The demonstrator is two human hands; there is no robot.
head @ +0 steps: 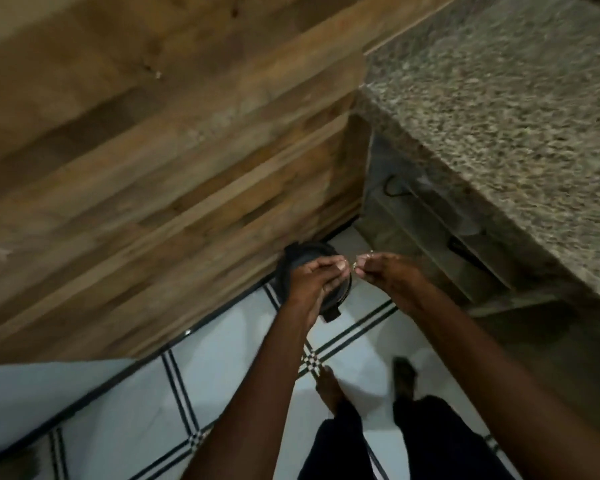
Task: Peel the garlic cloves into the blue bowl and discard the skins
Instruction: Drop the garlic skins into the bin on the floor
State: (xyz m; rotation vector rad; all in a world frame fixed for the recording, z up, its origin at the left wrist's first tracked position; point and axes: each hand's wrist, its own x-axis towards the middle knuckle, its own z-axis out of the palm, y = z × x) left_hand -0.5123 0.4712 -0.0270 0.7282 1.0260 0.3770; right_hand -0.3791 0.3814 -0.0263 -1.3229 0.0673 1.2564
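Standing over a small black bin (312,285) at the centre of the frame, on the white tiled floor (229,386) against the wood-look wall (160,161) filling the upper left. Holding the left hand (314,277) directly above the bin, fingers curled inward, thumb and fingertips drawn together; hard to tell through the blur whether anything is sitting in that grip. Holding the right hand (383,270) just right of it, fingertips bunched and pinching what looks like a tiny pale scrap of garlic skin (355,266) between the two hands, just beside the bin's right edge. Fingertips of both hands nearly touching. Showing a speckled granite counter (499,109) at the upper right, with shelves in shadow beneath it. Showing dark trousers (361,441) and two feet at the lower centre of the frame, on the tiles.
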